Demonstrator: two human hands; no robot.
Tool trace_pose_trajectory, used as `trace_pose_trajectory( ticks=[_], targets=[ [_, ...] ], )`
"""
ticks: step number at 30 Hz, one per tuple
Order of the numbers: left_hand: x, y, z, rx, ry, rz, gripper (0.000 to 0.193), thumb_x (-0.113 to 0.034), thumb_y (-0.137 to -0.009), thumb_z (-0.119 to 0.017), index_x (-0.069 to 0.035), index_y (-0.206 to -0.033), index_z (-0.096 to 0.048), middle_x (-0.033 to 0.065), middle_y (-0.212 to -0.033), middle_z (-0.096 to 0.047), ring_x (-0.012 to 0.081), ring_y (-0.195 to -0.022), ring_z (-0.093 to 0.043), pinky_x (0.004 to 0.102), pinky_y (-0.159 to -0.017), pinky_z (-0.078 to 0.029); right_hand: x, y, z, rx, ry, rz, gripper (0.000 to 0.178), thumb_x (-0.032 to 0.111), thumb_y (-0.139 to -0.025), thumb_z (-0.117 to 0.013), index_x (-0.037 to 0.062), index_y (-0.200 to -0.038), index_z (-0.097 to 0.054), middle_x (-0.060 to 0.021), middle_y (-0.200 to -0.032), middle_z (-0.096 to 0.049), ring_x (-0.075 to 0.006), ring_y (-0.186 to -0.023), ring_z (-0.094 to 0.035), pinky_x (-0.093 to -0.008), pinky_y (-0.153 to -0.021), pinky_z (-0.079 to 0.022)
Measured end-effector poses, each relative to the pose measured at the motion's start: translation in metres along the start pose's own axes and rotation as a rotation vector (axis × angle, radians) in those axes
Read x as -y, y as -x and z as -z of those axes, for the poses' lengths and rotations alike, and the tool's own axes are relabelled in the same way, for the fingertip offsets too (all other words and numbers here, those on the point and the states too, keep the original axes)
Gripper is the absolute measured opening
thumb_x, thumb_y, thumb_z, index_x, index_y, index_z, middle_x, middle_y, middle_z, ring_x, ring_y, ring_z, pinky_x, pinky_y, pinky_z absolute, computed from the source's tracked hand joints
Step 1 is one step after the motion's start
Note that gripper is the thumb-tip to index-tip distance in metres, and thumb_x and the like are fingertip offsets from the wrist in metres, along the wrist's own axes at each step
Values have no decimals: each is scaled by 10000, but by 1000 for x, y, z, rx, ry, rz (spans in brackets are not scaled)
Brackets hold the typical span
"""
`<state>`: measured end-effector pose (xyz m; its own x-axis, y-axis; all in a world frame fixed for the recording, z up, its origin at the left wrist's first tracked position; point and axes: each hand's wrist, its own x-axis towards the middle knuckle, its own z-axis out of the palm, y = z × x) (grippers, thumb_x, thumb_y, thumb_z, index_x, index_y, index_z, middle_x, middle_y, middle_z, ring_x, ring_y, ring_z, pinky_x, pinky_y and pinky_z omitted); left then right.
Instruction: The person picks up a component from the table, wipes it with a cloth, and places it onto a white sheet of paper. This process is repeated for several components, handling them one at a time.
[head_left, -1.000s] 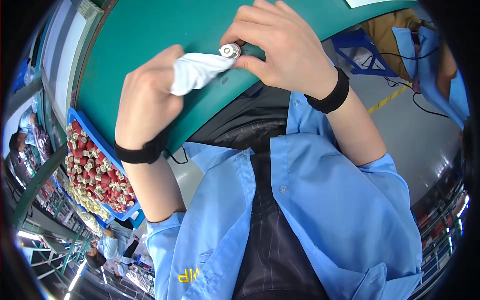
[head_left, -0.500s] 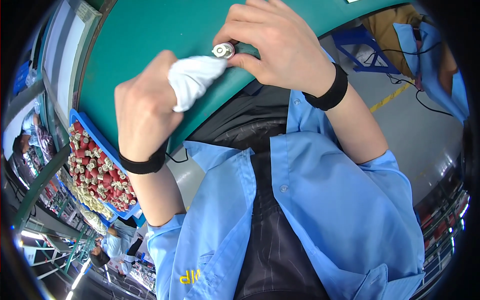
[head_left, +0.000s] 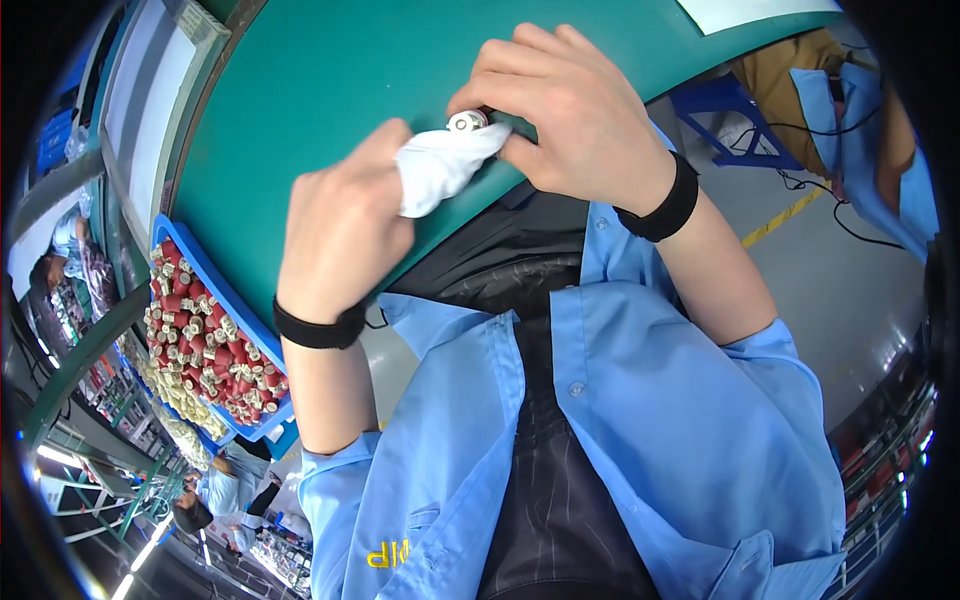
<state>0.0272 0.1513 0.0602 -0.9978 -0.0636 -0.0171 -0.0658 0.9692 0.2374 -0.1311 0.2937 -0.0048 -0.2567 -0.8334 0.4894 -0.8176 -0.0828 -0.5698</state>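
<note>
A bunched white cloth (head_left: 442, 175) is pinched in my left hand (head_left: 345, 228), its fingers closed, and its tip points toward my right hand (head_left: 580, 115). Between the thumb and curled fingers of my right hand is a small round part (head_left: 465, 122) with a pale metal end facing up. The cloth touches or overlaps the lower side of this part; the rest of its body is hidden by the fingers. Both hands are over the near edge of the green tabletop (head_left: 300, 90).
At the left, a blue bin (head_left: 215, 272) holds many small red parts with metal ends (head_left: 205, 345). Behind it lie pale parts (head_left: 180, 395). A white sheet (head_left: 750, 12) lies at the far right of the table. A blue crate (head_left: 725, 120), cables and another person (head_left: 865, 130) are on the right.
My left hand has moved to the right with the cloth, which now reaches over the part's lower side. The view has shifted slightly, showing more of the white sheet.
</note>
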Motion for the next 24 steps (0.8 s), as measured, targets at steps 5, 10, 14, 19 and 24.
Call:
trace_pose_trajectory(
  ticks=[5,10,14,19,24],
  targets=[
    [17,8,11,-92,82,42,119,32,-670,-594,-28,-772,-610,105,-833,-581,324,-642,-595,410,-529,-457,3,-3,-3,-9,-3,-7,159,162,-715,-759,146,-851,-677,32,-818,-564,-183,-780,-503,-320,-678,-349],
    [5,4,-3,-103,186,24,131,38,-647,-592,-21,-764,-597,112,-831,-581,325,-670,-598,415,-525,-456,1,-2,-1,40,73,-16,161,200,-729,-765,142,-853,-679,36,-818,-566,-182,-778,-503,-318,-683,-349],
    [21,15,5,-90,-1,168,157,49,-632,-590,-17,-774,-598,111,-826,-580,327,-688,-598,419,-525,-456,4,-3,-1,-4,-28,-23,184,213,-714,-774,145,-861,-686,34,-815,-562,-182,-777,-503,-320,-683,-349],
    [-5,10,-1,-85,221,-9,157,63,-620,-582,-6,-761,-596,110,-817,-577,336,-682,-592,422,-527,-454,2,-3,-2,11,-11,-26,182,198,-710,-778,148,-864,-694,33,-812,-563,-180,-777,-503,-322,-682,-352],
    [4,11,-7,-124,246,137,160,62,-623,-583,-2,-768,-603,112,-838,-586,338,-686,-596,422,-531,-461,4,-3,-3,6,-29,-29,180,175,-699,-779,146,-857,-699,27,-801,-563,-180,-773,-507,-319,-680,-355]
  ],
)
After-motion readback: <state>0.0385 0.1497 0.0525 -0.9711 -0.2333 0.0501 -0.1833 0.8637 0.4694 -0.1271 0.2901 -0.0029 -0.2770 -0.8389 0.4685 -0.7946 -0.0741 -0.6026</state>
